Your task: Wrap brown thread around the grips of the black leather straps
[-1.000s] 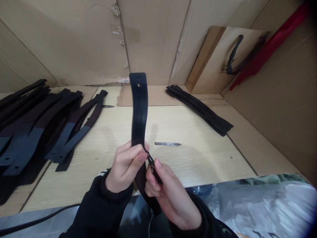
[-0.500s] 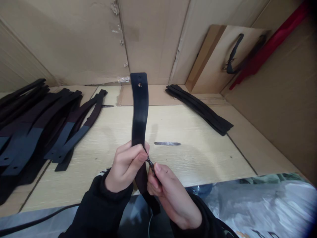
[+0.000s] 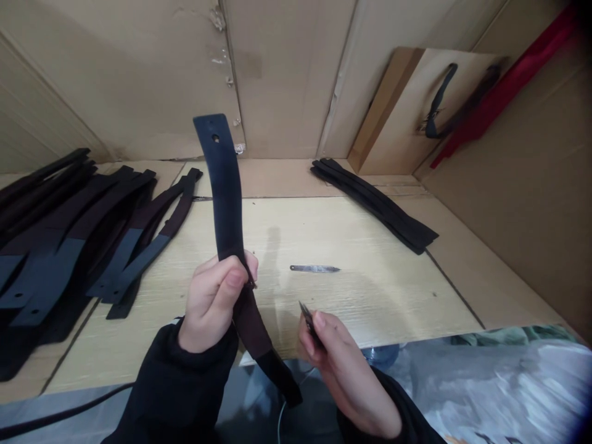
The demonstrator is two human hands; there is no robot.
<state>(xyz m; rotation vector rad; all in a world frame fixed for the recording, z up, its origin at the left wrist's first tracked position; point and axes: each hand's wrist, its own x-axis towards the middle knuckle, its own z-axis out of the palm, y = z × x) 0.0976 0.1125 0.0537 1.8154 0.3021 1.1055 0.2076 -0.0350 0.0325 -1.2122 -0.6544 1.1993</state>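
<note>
A long dark strap (image 3: 226, 191) is gripped around its middle by my left hand (image 3: 215, 299), thumb pressed on its front. The upper end with a small hole stands up and leans left; the lower part is brown-black and hangs past the table's front edge. My right hand (image 3: 330, 357) is closed on a small dark pointed tool (image 3: 309, 317), its tip facing up and left. The fingers cover most of that tool, so its exact kind is unclear. It is apart from the strap. Beyond the right hand, a thin metal blade (image 3: 315, 269) lies flat on the table.
Many similar straps (image 3: 69, 246) lie piled at the left. A bundle of black straps (image 3: 374, 206) rests at the back right. A paper bag (image 3: 393, 111) leans against the cardboard wall (image 3: 287, 74). Clear plastic sheeting (image 3: 485, 382) is below the table (image 3: 370, 296) at right.
My left hand has moved left with the strap, whose top now tilts further left. My right hand has drawn the pointed tool away from the strap, to the right.
</note>
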